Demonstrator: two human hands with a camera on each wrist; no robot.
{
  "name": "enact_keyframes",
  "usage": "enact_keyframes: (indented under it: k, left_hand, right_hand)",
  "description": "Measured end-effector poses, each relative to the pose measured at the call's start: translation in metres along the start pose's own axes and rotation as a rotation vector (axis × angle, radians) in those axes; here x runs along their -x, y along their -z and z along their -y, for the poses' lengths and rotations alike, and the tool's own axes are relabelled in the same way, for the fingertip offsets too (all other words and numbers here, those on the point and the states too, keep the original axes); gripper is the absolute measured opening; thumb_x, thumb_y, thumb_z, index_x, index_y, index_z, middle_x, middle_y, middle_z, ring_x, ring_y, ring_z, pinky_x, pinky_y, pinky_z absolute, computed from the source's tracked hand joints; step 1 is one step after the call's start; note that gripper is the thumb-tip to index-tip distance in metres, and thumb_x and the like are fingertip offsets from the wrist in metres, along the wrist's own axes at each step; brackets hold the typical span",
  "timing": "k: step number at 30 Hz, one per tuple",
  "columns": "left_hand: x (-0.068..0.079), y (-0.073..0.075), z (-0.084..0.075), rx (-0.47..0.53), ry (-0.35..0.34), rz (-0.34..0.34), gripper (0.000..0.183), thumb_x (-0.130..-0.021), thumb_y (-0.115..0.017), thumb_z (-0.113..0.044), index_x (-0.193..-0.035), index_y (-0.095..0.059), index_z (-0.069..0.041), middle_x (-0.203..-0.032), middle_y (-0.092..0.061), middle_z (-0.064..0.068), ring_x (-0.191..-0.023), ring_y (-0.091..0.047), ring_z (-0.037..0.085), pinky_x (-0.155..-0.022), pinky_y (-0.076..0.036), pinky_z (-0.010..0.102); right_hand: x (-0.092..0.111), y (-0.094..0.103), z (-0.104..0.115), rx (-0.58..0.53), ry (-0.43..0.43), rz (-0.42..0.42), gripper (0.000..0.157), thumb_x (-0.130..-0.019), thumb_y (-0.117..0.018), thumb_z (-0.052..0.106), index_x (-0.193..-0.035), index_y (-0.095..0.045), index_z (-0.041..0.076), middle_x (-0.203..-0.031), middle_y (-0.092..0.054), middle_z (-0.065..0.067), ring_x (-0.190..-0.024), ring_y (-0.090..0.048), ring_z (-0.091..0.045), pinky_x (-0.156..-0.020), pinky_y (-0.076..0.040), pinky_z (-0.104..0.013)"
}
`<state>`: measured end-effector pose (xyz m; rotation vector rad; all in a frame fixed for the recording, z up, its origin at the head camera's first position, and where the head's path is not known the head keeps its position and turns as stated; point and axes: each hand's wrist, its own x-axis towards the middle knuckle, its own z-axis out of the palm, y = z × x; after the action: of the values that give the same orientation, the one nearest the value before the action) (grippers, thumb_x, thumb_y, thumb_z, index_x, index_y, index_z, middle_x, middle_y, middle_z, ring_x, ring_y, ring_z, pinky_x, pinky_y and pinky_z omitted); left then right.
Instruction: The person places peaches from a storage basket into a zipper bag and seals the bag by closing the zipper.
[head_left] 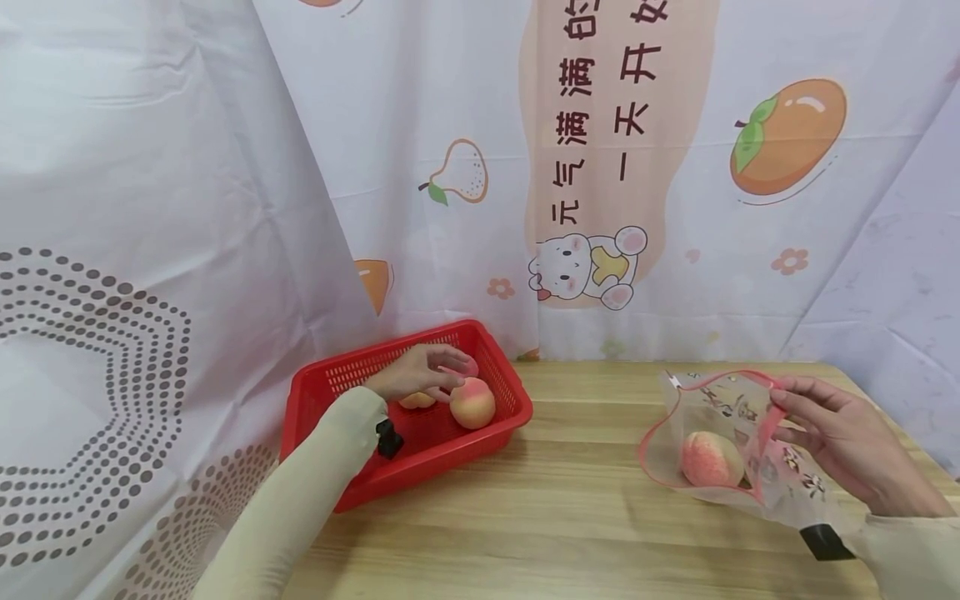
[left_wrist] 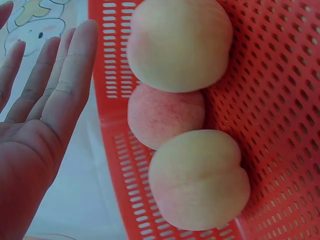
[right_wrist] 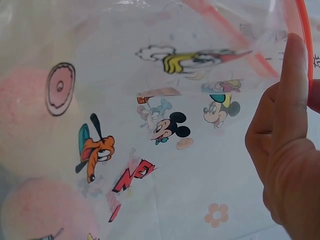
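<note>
My left hand [head_left: 420, 373] hovers over the red plastic basket [head_left: 442, 460], its fingers extended and slightly bent. Close by its fingertips lies a yellow-pink peach [head_left: 472, 405]. The left wrist view has three peaches, including a pink one [left_wrist: 166, 116] between two paler ones, beside the straight fingers [left_wrist: 70, 85]; nothing is held. At the right, my right hand [head_left: 840, 437] pinches the red rim of a clear zip bag [head_left: 787, 492] printed with cartoon figures. The bag's mouth gapes toward the left, and a peach [head_left: 708, 458] sits inside. Through the plastic, the right wrist view shows two rounded pink shapes.
Both the basket and the bag are on a wooden table [head_left: 570, 517], with bare tabletop between them. A white printed cloth [head_left: 480, 83] hangs behind the table, and another dotted cloth [head_left: 150, 208] drapes along the left side, close to the basket.
</note>
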<state>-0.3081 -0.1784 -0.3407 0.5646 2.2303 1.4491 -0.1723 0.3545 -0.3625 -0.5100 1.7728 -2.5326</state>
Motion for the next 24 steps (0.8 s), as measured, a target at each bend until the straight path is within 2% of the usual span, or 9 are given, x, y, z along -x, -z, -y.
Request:
enact_keyframes:
  k: [6,10,17,24]
  left_hand:
    - [-0.001,0.005,0.011,0.008,0.003,0.008,0.055,-0.093,-0.071,-0.017,-0.142,-0.051,-0.003,-0.139,-0.055,0.020,-0.121,-0.058,0.032,-0.089,-0.055,0.047]
    - [-0.002,0.007,0.017,-0.024,0.019,-0.011,0.055,-0.093,-0.071,-0.018,-0.142,-0.051,-0.002,-0.138,-0.055,0.020,-0.118,-0.061,0.029,-0.089,-0.055,0.047]
    - [-0.007,0.008,0.025,-0.065,0.049,-0.041,0.055,-0.094,-0.071,-0.018,-0.141,-0.051,0.000,-0.137,-0.057,0.019,-0.115,-0.062,0.030,-0.093,-0.052,0.051]
    - [-0.012,0.008,0.037,-0.141,0.100,-0.058,0.055,-0.090,-0.075,-0.020,-0.138,-0.055,-0.002,-0.133,-0.060,0.016,-0.119,-0.059,0.029,-0.093,-0.054,0.044]
  right_hand:
    - [0.000,0.000,0.000,0.005,0.006,0.004,0.032,-0.104,-0.039,-0.007,-0.108,-0.068,0.004,-0.094,-0.068,-0.003,-0.085,-0.067,-0.013,-0.071,-0.058,-0.029]
    - [0.000,0.000,-0.001,0.017,0.000,0.000,0.031,-0.104,-0.040,-0.006,-0.108,-0.068,0.005,-0.093,-0.067,-0.002,-0.085,-0.067,-0.012,-0.071,-0.058,-0.029]
    - [0.000,0.000,0.000,0.012,0.006,0.013,0.032,-0.104,-0.039,-0.007,-0.108,-0.068,0.005,-0.094,-0.067,-0.002,-0.086,-0.067,-0.012,-0.071,-0.058,-0.030]
    - [0.000,0.001,0.000,0.011,0.012,0.012,0.031,-0.104,-0.040,-0.007,-0.108,-0.068,0.005,-0.094,-0.067,-0.002,-0.086,-0.067,-0.012,-0.071,-0.059,-0.030]
